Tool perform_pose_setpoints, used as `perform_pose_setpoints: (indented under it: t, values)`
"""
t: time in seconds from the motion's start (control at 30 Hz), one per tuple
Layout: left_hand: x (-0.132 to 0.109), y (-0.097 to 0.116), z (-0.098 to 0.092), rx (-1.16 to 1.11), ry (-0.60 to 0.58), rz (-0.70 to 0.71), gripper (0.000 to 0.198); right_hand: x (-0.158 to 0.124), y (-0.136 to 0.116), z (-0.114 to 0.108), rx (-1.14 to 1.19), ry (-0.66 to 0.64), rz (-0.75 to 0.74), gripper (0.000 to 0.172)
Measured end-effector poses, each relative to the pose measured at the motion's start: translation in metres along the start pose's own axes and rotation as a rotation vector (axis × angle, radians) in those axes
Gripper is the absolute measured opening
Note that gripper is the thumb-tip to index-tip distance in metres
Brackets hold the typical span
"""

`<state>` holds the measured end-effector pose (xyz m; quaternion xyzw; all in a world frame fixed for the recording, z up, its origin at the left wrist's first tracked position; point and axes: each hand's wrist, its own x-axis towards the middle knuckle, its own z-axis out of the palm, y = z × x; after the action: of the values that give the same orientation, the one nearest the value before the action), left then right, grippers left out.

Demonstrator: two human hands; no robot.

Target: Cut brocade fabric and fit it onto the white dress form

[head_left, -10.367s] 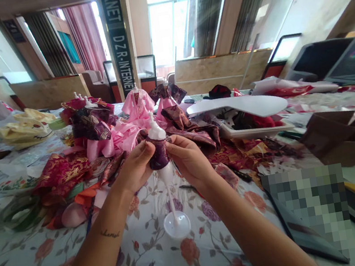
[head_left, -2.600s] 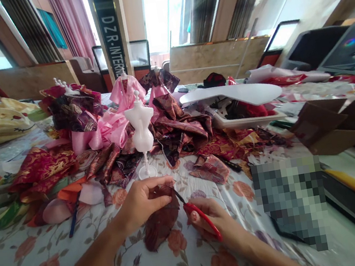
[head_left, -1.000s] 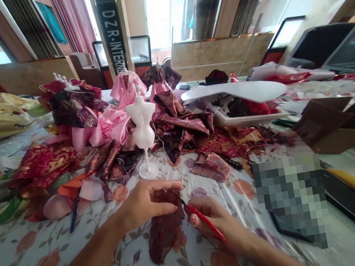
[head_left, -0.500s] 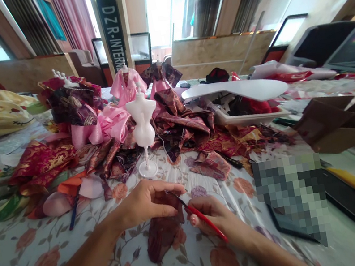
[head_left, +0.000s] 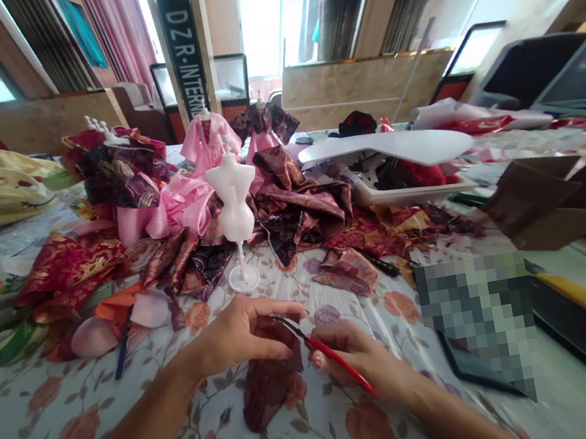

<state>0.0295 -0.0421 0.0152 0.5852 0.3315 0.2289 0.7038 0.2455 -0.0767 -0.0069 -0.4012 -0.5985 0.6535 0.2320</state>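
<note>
A piece of sheer dark maroon fabric (head_left: 269, 396) hangs from my left hand (head_left: 242, 336), its lower end on the flowered tablecloth. The thumb and fingers of that hand close on its upper edge. In my right hand (head_left: 353, 359) is a pair of red-handled scissors (head_left: 343, 368), pointing up and left. Their dark blades reach the fabric's edge between my left thumb and fingertips; whether they cut into it is too small to tell. Just beyond my hands a small white dress form (head_left: 234, 196) stands upright on its round base.
Behind lie heaps of brocade scraps (head_left: 73, 267) and pink satin (head_left: 188, 199), with small dressed forms (head_left: 209, 140). To the right are a white bin with its lid (head_left: 388, 150), a cardboard box (head_left: 553, 198) and a blurred-out flat object. A blue pen (head_left: 123, 353) lies at left.
The scissors' blades look slightly farther apart. Both hands stay in nearly the same place, and the fabric has hardly moved.
</note>
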Motion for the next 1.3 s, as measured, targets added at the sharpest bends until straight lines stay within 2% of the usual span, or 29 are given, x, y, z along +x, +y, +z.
perform_pose_setpoints:
  t: [0.13, 0.2, 0.3, 0.33, 0.4, 0.47, 0.53, 0.67, 0.8, 1.0, 1.07, 1.2, 1.27, 1.3]
  values:
    - [-0.001, 0.004, -0.003, -0.044, 0.035, -0.004, 0.061, 0.001, 0.0, -0.001, -0.104, 0.089, -0.026, 0.044]
    - [-0.001, 0.007, -0.008, -0.069, 0.145, 0.035, 0.067, 0.002, 0.001, -0.005, -0.287, 0.234, -0.055, 0.037]
    - [0.0, 0.012, -0.015, -0.101, 0.341, 0.159, 0.079, 0.007, 0.003, -0.015, -0.71, 0.535, -0.119, 0.017]
    - [0.001, 0.012, -0.017, -0.108, 0.366, 0.185, 0.082, 0.008, 0.004, -0.019, -0.815, 0.61, -0.139, 0.013]
    - [0.002, 0.011, -0.016, -0.115, 0.331, 0.176, 0.086, 0.011, 0.005, -0.024, -0.899, 0.685, -0.216, 0.022]
    - [0.003, 0.007, -0.01, -0.098, 0.223, 0.116, 0.087, 0.012, 0.004, -0.025, -0.825, 0.702, -0.333, 0.024]
    - [0.003, 0.002, -0.001, -0.05, 0.107, 0.063, 0.088, 0.011, 0.002, -0.021, -0.624, 0.68, -0.377, 0.024]
    - [0.002, -0.007, 0.015, 0.067, -0.017, 0.004, 0.092, 0.01, -0.003, -0.009, -0.199, 0.514, -0.264, 0.029]
    - [0.004, -0.015, 0.022, 0.154, -0.041, -0.007, 0.093, 0.01, -0.004, -0.006, -0.107, 0.505, -0.281, 0.023]
    - [0.004, -0.015, 0.026, 0.234, -0.007, -0.001, 0.093, 0.009, -0.003, -0.006, -0.019, 0.481, -0.272, 0.026]
    - [0.003, -0.012, 0.025, 0.209, 0.005, -0.002, 0.095, 0.006, -0.006, -0.012, -0.077, 0.55, -0.296, 0.027]
    - [0.004, -0.009, 0.019, 0.094, 0.051, 0.027, 0.096, -0.006, -0.017, -0.042, -0.242, 0.904, -0.413, 0.024]
    - [0.005, -0.01, 0.016, 0.066, 0.05, 0.037, 0.095, -0.01, -0.02, -0.054, -0.258, 0.96, -0.414, 0.025]
    - [0.006, -0.011, 0.015, 0.058, 0.039, 0.038, 0.096, -0.011, -0.02, -0.056, -0.28, 0.936, -0.396, 0.026]
